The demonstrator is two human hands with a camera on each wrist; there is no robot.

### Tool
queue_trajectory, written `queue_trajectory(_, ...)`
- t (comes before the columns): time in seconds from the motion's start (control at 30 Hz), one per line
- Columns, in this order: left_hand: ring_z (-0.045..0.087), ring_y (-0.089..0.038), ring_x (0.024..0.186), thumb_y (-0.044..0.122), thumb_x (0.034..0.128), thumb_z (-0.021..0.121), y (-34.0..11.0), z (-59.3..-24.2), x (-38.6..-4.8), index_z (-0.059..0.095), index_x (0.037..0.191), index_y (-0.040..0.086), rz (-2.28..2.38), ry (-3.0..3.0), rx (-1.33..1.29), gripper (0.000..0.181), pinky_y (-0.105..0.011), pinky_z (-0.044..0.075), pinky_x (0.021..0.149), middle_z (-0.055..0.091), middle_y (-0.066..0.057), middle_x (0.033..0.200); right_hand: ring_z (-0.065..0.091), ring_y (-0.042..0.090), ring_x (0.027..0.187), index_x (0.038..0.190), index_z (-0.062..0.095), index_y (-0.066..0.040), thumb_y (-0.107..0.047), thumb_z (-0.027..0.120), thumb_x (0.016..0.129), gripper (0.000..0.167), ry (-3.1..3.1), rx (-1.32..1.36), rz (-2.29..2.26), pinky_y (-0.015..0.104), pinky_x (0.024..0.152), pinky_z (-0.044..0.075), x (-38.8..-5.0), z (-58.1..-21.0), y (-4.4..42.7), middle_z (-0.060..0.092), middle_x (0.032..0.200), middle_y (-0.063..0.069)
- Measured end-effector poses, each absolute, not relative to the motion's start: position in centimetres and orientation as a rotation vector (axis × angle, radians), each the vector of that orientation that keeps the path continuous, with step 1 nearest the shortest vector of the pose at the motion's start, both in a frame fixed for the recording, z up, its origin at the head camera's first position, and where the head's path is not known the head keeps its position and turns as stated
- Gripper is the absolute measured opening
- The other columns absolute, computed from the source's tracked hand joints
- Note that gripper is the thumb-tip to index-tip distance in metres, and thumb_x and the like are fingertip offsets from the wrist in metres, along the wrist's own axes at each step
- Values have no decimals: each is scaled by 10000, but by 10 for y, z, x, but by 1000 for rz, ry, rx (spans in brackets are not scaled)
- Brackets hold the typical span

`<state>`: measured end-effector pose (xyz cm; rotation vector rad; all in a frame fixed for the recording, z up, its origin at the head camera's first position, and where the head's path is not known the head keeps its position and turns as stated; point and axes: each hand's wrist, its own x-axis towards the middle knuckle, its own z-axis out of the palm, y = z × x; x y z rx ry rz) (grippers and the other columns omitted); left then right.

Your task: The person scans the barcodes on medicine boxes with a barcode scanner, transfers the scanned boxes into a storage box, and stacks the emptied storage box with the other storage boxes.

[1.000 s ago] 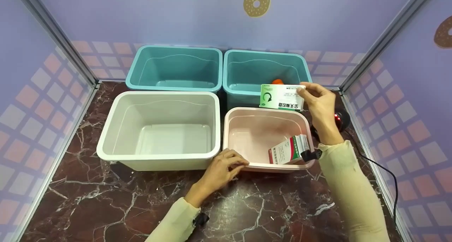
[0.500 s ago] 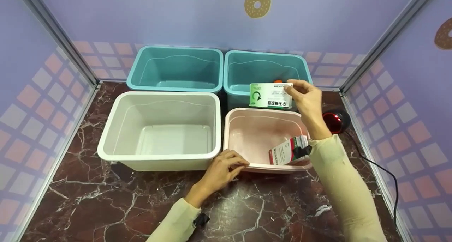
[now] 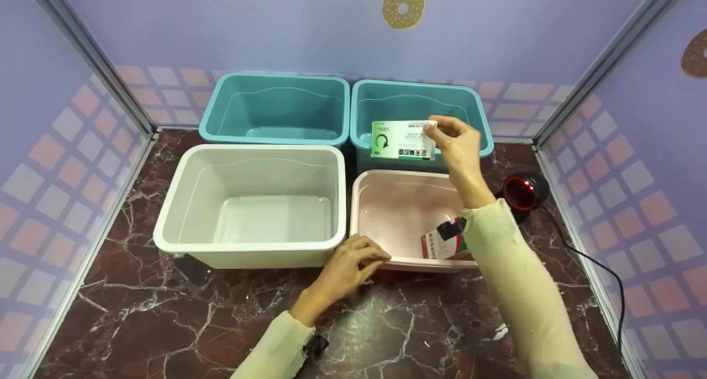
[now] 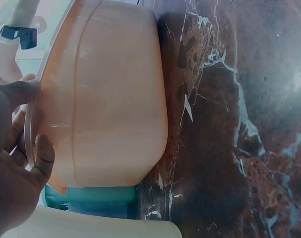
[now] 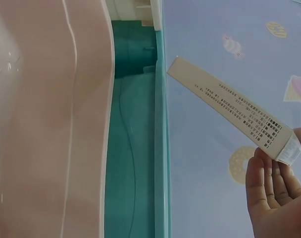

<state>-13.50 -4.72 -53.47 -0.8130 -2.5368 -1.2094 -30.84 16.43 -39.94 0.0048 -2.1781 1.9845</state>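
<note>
My right hand (image 3: 459, 147) pinches one end of a flat green-and-white medicine box (image 3: 400, 141), holding it up over the front of the right blue bin (image 3: 483, 114). In the right wrist view, thumb and fingers grip that box (image 5: 229, 106) by its end, and its narrow printed side shows. My left hand (image 3: 347, 262) grips the front rim of the pink bin (image 3: 381, 202) near its left corner; in the left wrist view, thumb and fingers lie on either side of the rim. Inside the pink bin a red, white and green medicine box (image 3: 436, 247) leans at the right, partly covered by my right sleeve.
A white bin (image 3: 254, 246) stands left of the pink one, with another blue bin (image 3: 265, 140) behind it. At the right sits a round black device (image 3: 525, 191) with red lights and a cable (image 3: 596, 263). Patterned walls enclose the dark marbled surface (image 3: 182, 324).
My right hand has carried the green-and-white box leftward and a little farther back. An orange thing in the right blue bin is now hidden behind it. My left hand stays on the rim.
</note>
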Motion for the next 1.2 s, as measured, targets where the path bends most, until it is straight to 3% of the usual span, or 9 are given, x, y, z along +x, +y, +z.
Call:
queue_trajectory(0.4,615,-135,977,180,898,730,-47,-533,-136,774,1012,195,-1201,-2547,-819,124,-280,494,915,700,66,977,652,94,768,1102,721,4,-93,758,845,277,-2108,-37,2055,185,638,547,-319,-402,146,704,849,-13)
queue_trajectory(0.8,616,-140,974,160,890,739,-47,-532,-136,774,1011,194,-1218,-2524,-832,130,-284,493,908,703,61,975,630,77,795,1086,735,-42,-171,769,859,263,-2164,-84,1988,211,690,515,-332,-402,124,684,834,-65)
queue_trajectory(1.2,613,-130,955,181,896,735,-47,-534,-136,774,1013,204,-1206,-2544,-814,126,-283,490,893,704,71,976,645,126,818,1073,743,-59,-141,776,852,239,-2121,-129,2075,235,700,536,-340,-403,101,696,872,-2)
